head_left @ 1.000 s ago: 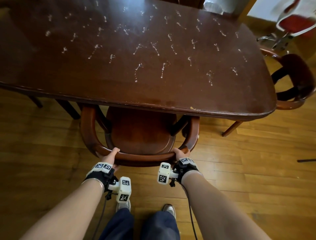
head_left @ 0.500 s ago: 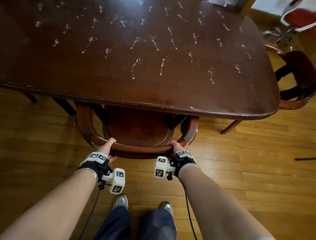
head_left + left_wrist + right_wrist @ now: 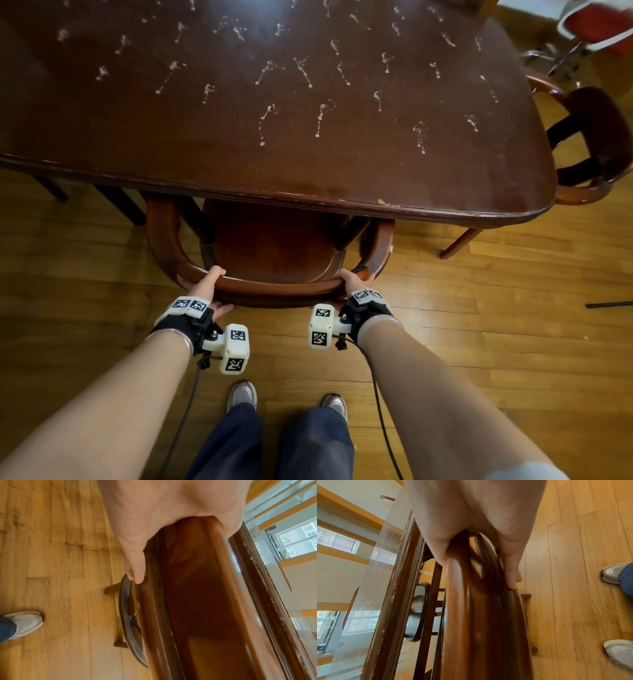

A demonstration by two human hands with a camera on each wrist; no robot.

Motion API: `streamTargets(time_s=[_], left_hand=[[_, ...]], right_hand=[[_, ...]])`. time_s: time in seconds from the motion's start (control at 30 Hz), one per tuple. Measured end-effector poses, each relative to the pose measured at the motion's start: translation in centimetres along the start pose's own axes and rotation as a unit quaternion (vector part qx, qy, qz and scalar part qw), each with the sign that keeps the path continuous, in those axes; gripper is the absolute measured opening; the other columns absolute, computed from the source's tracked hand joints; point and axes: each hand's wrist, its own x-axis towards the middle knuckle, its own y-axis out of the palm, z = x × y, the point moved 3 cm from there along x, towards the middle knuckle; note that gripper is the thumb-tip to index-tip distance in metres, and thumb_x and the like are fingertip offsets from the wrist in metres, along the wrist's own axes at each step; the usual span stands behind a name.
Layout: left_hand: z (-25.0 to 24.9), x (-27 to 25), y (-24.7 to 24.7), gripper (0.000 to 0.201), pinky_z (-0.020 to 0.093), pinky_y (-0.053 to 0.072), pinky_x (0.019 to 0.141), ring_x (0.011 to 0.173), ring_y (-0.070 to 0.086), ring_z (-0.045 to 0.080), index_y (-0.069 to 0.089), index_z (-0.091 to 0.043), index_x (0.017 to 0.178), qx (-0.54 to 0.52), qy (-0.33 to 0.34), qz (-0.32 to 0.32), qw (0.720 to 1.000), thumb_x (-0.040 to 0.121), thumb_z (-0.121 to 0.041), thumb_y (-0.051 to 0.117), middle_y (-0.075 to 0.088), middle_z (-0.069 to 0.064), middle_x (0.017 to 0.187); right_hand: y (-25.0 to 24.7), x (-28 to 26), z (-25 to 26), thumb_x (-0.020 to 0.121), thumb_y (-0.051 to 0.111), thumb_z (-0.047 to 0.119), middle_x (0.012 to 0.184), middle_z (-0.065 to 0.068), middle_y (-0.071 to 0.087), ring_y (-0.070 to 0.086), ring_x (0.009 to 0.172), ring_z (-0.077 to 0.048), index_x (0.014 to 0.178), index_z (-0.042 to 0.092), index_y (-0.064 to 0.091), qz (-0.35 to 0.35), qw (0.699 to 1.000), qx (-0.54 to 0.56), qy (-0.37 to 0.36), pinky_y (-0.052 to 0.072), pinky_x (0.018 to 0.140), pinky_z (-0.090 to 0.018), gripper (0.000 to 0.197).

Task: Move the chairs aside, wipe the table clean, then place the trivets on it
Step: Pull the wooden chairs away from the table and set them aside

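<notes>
Gripping the chair [image 3: 274, 287] back rail, left hand [image 3: 209, 291] and right hand [image 3: 352, 282] wrap it; table [image 3: 308, 192] spattered white.

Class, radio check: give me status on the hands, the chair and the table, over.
Both hands, left hand and right hand, grip the chair back rail. Chair seat partly under the table. Table spattered white, unwiped. Second chair at the table's right end.

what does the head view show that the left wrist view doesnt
Only the head view shows the tabletop with its white smears, the right hand and a second chair. Only the left wrist view shows the left hand's fingers curled under the rail. Both show the left hand gripping the chair's back rail.
</notes>
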Motion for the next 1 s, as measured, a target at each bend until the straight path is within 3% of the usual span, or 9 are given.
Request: streamTargets(time_s=[0.07,0.13,0.2,0.27,0.33,0.4,0.7,0.83,1.0], left_hand=[[0.5,-0.3,-0.6,0.039,0.047,0.044,0.099,0.117,0.050,0.030,0.040,-0.012,0.116,-0.004,0.000,-0.005,1.000,0.086,-0.024,0.061,0.051,0.014,0.121],[0.6,-0.8,-1.4,0.051,0.048,0.047,0.093,0.114,0.051,0.030,0.038,-0.012,0.126,-0.018,0.008,-0.011,1.000,0.083,-0.024,0.064,0.051,0.014,0.124],[0.9,-1.0,-2.3,0.067,0.049,0.048,0.090,0.114,0.051,0.031,0.031,-0.014,0.138,-0.038,0.008,-0.022,0.999,0.081,-0.024,0.066,0.051,0.015,0.127],[1.3,-1.1,-2.9,0.064,0.051,0.046,0.096,0.116,0.049,0.031,0.031,-0.013,0.138,-0.040,0.010,-0.029,0.999,0.083,-0.022,0.064,0.049,0.015,0.125],[1.4,-1.0,-3.1,0.059,0.051,0.043,0.100,0.118,0.048,0.031,0.033,-0.012,0.135,-0.034,0.015,-0.026,0.999,0.085,-0.021,0.063,0.048,0.015,0.125],[1.2,-0.9,-3.2,0.055,0.050,0.042,0.101,0.123,0.047,0.032,0.037,-0.010,0.132,-0.026,0.009,-0.017,0.999,0.085,-0.022,0.063,0.049,0.015,0.129],[-1.3,0.1,-2.0,0.044,0.049,0.038,0.104,0.129,0.042,0.033,0.035,-0.015,0.119,-0.006,0.009,0.001,1.000,0.085,-0.023,0.063,0.045,0.015,0.134],[-1.7,0.7,-1.4,0.059,0.049,0.035,0.109,0.132,0.038,0.034,0.032,-0.013,0.137,-0.009,0.011,0.008,1.000,0.087,-0.023,0.062,0.040,0.017,0.140],[-1.9,0.9,-1.5,0.063,0.049,0.035,0.108,0.132,0.039,0.034,0.028,-0.015,0.141,0.011,0.026,0.008,1.000,0.088,-0.025,0.062,0.040,0.015,0.143]], right_hand=[[0.1,0.8,-0.7,0.054,0.077,0.016,0.121,-0.026,0.053,0.063,0.092,-0.046,0.149,0.039,0.002,0.002,1.000,-0.010,-0.004,0.055,0.078,-0.060,0.124],[0.3,4.6,-2.6,0.028,0.077,0.025,0.129,-0.023,0.052,0.061,0.101,-0.045,0.147,0.043,0.004,-0.010,1.000,-0.025,-0.010,0.052,0.083,-0.060,0.142],[0.7,6.3,-3.6,0.018,0.073,0.028,0.132,-0.022,0.052,0.060,0.105,-0.044,0.146,0.043,0.007,-0.010,1.000,-0.025,-0.010,0.051,0.085,-0.059,0.145],[0.9,3.0,-3.2,0.027,0.077,0.022,0.129,-0.023,0.052,0.061,0.102,-0.044,0.149,0.040,0.006,-0.003,1.000,-0.017,-0.009,0.054,0.081,-0.059,0.141],[0.8,-0.6,-2.5,0.056,0.076,0.011,0.130,-0.025,0.050,0.061,0.100,-0.045,0.150,0.037,0.006,0.016,1.000,0.006,-0.012,0.055,0.078,-0.060,0.120],[0.8,-1.8,-2.3,0.069,0.071,0.004,0.132,-0.027,0.048,0.061,0.098,-0.046,0.151,0.036,0.005,0.021,0.999,0.033,-0.013,0.055,0.074,-0.062,0.110],[1.0,-0.6,-1.2,0.073,0.074,0.013,0.133,-0.025,0.047,0.058,0.106,-0.044,0.153,0.025,0.004,-0.014,0.999,-0.025,-0.023,0.051,0.089,-0.056,0.107],[1.6,0.2,-0.3,0.066,0.077,0.018,0.137,-0.024,0.044,0.054,0.111,-0.045,0.152,0.031,0.006,-0.009,1.000,-0.016,-0.023,0.048,0.093,-0.058,0.113],[1.7,-1.1,-0.5,0.073,0.076,0.015,0.137,-0.024,0.044,0.056,0.108,-0.045,0.151,0.028,0.008,-0.005,1.000,-0.008,-0.020,0.053,0.085,-0.058,0.104]])
